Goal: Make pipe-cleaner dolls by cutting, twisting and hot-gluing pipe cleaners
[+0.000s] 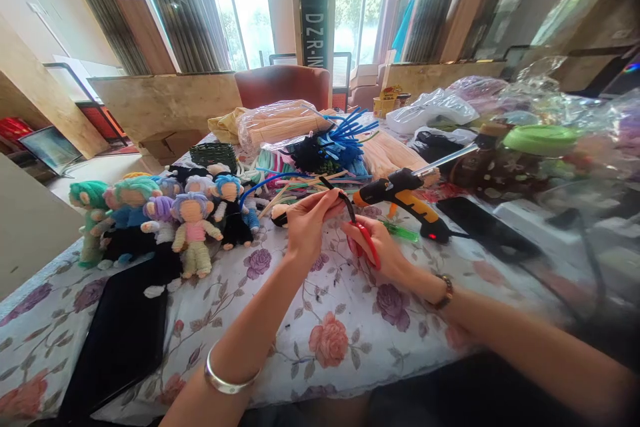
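My left hand [313,219] is closed, thumb and fingers pinching a black pipe cleaner [327,183] whose end sticks out past the fingertips. In my right hand [383,250] is a pair of scissors [369,245] with red handles, fingers wrapped round the loops. Their dark blades point up toward the left fingertips, close to the black stem; whether they touch it I cannot tell. Just beyond the right hand, a black and orange glue gun [400,195] rests with a clear glue stick [445,160] in its back and a red light lit.
Several small yarn dolls [193,233] stand at the left behind a black tablet-like slab [120,333]. Blue pipe cleaners [345,137] and wrapped beige bundles [283,123] lie at the back. A green-lidded container [540,139] and plastic bags crowd the right. Dark scraps dot the flowered tablecloth [280,353].
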A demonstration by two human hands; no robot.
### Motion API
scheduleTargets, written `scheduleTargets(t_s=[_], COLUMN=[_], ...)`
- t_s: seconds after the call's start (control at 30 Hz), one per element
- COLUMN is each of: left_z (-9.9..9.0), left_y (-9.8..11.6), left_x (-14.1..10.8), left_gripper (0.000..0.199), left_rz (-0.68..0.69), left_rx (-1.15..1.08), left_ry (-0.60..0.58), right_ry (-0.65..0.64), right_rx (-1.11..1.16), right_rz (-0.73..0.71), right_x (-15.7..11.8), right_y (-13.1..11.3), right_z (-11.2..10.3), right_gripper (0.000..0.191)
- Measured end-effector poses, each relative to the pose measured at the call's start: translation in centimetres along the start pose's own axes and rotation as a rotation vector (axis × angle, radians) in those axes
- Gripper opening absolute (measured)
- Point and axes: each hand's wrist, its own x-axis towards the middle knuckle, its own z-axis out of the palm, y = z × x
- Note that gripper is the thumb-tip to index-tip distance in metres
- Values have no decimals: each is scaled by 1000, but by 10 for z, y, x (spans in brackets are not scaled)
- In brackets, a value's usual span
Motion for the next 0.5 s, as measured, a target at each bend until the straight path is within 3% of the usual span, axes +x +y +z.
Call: scheduleTargets(t_s=[0.5], left_z=[5], left_y=[0], left_x=[-4], left_gripper=[18], left_rz=[20], left_rx=[-30], left_ry=[45], right_ry=[52], right_rx=[-80], right_rz=[5], right_x=[1], right_y=[3], right_z=[2], right_gripper=[48])
